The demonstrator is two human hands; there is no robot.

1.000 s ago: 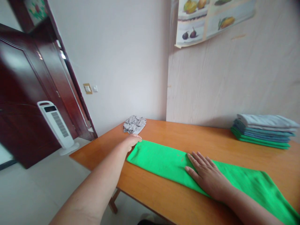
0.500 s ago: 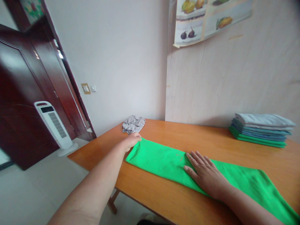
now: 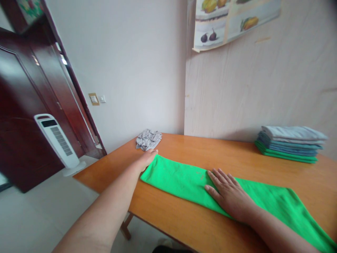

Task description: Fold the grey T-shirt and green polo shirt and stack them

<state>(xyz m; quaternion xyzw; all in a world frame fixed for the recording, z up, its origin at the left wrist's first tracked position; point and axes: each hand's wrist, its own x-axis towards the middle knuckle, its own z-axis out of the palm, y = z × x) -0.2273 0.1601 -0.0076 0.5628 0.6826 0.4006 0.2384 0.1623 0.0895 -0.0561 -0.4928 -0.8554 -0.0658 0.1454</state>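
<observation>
Cloth (image 3: 181,177) unmoved, right hand (image 3: 228,194) still flat

Wall (image 3: 126,63): pale and cool under soft, diffuse light, greyer toward the panel.
Wooden panel (image 3: 223,88): faint shadow left of the folded stack (image 3: 292,146).
Door (image 3: 15,105): dark, with hazy glare on its gloss at upper left.
Tower fan (image 3: 59,140): leaning, apparently from wide-angle distortion; outlines slightly soft.
Green cloth (image 3: 179,175): vividly bright, shallow shading, fine texture smeared.
Right hand (image 3: 228,191): darker than the left hand (image 3: 147,159), fairly crisp.
Tabletop (image 3: 207,147): mild sheen.
Top right corner: dark, blurred.
</observation>
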